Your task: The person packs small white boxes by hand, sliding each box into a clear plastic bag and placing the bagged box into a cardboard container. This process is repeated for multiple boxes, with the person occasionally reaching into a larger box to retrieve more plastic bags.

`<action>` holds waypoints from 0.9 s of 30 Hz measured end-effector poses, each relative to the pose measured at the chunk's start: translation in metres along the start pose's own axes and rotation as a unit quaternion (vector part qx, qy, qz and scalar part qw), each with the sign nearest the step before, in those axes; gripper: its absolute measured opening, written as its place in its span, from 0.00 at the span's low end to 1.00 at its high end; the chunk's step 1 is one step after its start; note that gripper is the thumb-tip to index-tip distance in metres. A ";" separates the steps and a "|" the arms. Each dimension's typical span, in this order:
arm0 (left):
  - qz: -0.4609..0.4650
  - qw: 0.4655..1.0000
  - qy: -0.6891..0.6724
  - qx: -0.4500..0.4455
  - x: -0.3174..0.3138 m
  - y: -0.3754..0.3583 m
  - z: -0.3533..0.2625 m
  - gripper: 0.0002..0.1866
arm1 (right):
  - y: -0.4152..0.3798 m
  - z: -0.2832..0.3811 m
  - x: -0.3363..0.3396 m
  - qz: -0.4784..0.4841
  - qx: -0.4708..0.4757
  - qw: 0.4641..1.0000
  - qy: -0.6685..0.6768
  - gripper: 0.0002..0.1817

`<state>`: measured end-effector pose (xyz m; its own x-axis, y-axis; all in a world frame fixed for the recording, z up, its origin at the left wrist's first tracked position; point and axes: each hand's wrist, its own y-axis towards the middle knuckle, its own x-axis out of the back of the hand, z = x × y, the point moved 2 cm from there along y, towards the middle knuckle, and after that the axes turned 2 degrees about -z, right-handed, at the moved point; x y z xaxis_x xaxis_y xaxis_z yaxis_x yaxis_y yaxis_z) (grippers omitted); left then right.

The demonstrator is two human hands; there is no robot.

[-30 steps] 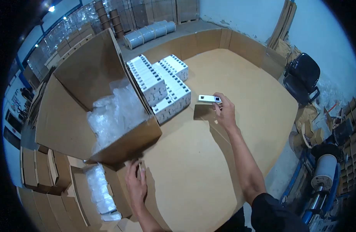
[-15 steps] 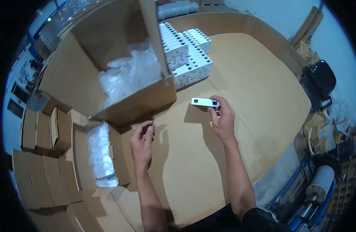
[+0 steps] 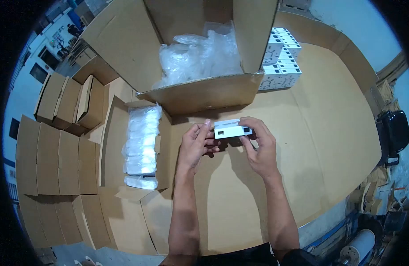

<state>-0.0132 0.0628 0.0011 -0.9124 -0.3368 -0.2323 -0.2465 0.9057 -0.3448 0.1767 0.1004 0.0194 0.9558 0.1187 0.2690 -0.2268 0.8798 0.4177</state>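
A small white box (image 3: 233, 131) with dark squares on its side is in my right hand (image 3: 261, 148), whose fingers and thumb pinch its right end. My left hand (image 3: 196, 144) is at the box's left end, thumb raised and fingers apart; whether it touches the box is hard to tell. Left of my hands, an open carton (image 3: 113, 146) holds a row of bubble-wrapped packs (image 3: 141, 142). Beyond my hands a large open carton (image 3: 204, 95) holds clear bubble wrap (image 3: 200, 55).
Stacked white boxes (image 3: 280, 77) stand right of the large carton on the cardboard-covered table (image 3: 320, 128). Folded brown cartons (image 3: 49, 159) line the far left. A black chair (image 3: 393, 133) and a white roll (image 3: 362, 244) are at the right.
The view has swung left. My left hand has moved from beside the open carton to the white box, which has been tilted so more of its top shows.
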 end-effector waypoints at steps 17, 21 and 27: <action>0.010 0.984 0.080 -0.160 0.013 0.000 -0.003 0.21 | -0.002 -0.029 -0.014 0.032 -0.132 0.989 0.054 0.15; 0.013 0.974 0.137 -0.180 0.018 0.004 -0.001 0.19 | -0.002 -0.027 -0.015 0.031 -0.085 0.995 -0.037 0.19; 0.034 0.972 0.182 -0.144 0.023 0.004 0.002 0.20 | -0.001 -0.025 -0.015 0.047 -0.084 0.995 -0.030 0.24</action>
<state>-0.0348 0.0582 -0.0074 -0.9721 -0.2078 0.1087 -0.2150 0.9749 -0.0585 0.1678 0.1090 -0.0065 0.9181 0.1809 0.3526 -0.2750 0.9315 0.2382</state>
